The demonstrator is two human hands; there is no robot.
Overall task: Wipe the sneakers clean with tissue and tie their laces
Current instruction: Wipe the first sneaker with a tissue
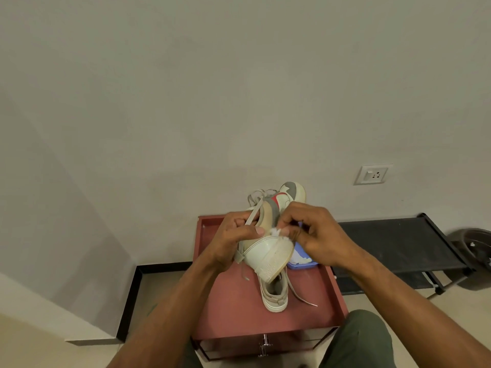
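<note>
Cabinet [239,309]: red, its top serving as landmark.
Second sneaker [273,296]: lying on the cabinet top, nearest the viewer.
Held sneaker [265,254]: being kept raised above the cabinet, heel toward the viewer.
Left hand [233,240]: fingers gripping the held sneaker's side.
Right hand [313,232]: fingertips pinching a white tissue [276,231] against the heel.
Blue tray [303,261]: sitting on the cabinet, behind the held sneaker.
Black rack [398,240]: standing right of the cabinet.
</note>
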